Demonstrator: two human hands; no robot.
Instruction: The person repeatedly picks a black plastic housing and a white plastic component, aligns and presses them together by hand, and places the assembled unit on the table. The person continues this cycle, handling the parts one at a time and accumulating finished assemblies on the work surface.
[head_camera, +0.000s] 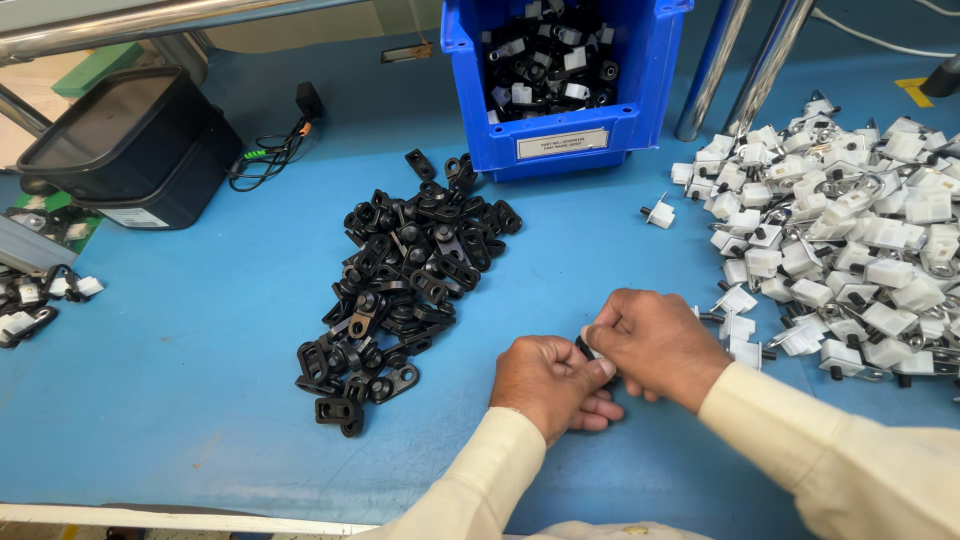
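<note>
Blue table, wide and flat. Far centre: blue plastic bin filled with joined black-and-white parts. Right: big heap of white plastic blocks with metal pins. Centre: pile of black plastic brackets. Far left: black lidded box.

Near centre, both hands meet. Left hand and right hand each closed, fingers pinching one small black piece, mostly hidden between them, just above the table. Judgement: pressing goes best with the piece square and thumbs opposed, wrists braced.
</note>
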